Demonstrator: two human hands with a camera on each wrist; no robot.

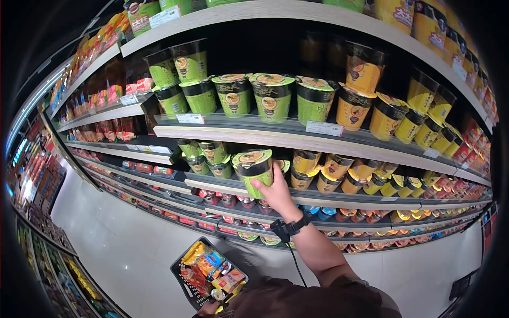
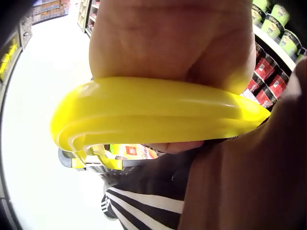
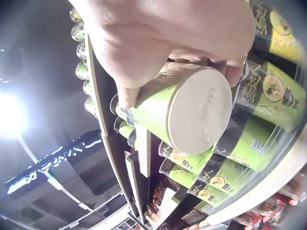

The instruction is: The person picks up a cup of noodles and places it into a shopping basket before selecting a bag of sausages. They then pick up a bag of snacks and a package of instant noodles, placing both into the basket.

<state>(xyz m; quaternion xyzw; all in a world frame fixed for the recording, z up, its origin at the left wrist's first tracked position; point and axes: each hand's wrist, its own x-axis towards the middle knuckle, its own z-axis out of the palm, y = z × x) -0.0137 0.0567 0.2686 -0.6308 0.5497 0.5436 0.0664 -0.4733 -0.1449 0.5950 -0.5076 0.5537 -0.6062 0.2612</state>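
My right hand (image 1: 279,192) grips a green and black instant noodle cup (image 1: 254,172) in front of the lower shelf, thumb on one side and fingers round the other. Seen from the right wrist, the cup's white base (image 3: 201,112) faces the camera and the right hand (image 3: 168,36) wraps its side. Low at my body, the left hand (image 2: 172,43) holds the thick yellow handle (image 2: 158,112) of a black shopping basket (image 1: 183,281). Several colourful food packets (image 1: 209,262) lie inside the basket.
More green cups (image 1: 273,98) and orange cups (image 1: 354,108) line the shelf above, some stacked. Its wooden front edge (image 1: 238,139) runs just above my right hand. Below are red cups (image 1: 228,200) on a lower shelf. Pale floor (image 1: 106,233) stretches left along the aisle.
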